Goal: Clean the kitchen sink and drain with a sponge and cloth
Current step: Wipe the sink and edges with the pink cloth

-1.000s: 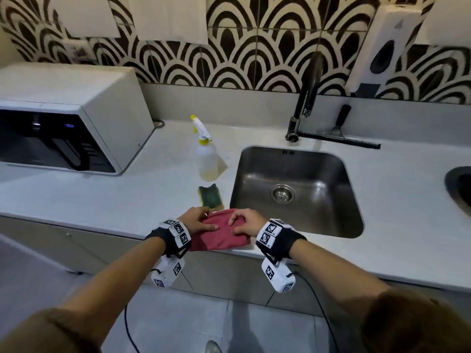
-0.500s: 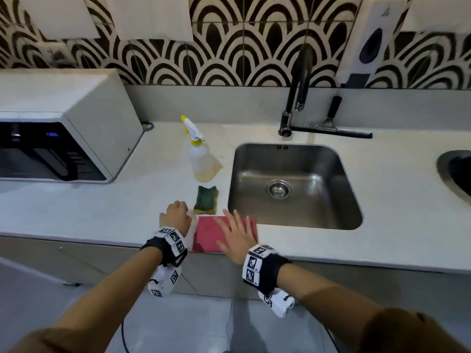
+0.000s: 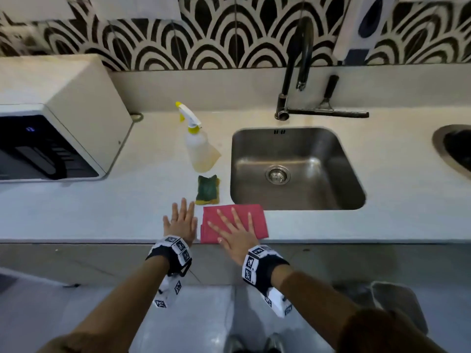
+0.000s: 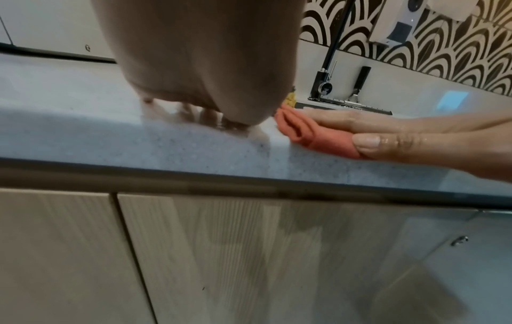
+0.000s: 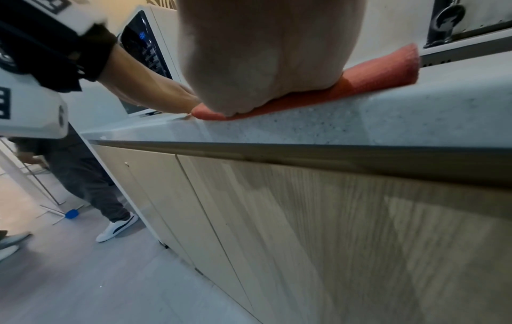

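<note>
The right hand (image 3: 235, 234) lies flat on the folded red cloth (image 3: 257, 217) at the counter's (image 3: 356, 225) front edge. The left hand (image 3: 181, 221) rests flat, holding nothing. Best press evenly so the cloth stays folded.

Right hand (image 3: 235, 233) lies flat, fingers spread, on a folded red cloth (image 3: 256, 220) at the counter's (image 3: 102, 215) front edge, left hand (image 3: 181, 221) flat just beside it. Green sponge (image 3: 207, 189) and spray bottle (image 3: 200, 146) sit left of the sink (image 3: 341, 159)
</note>
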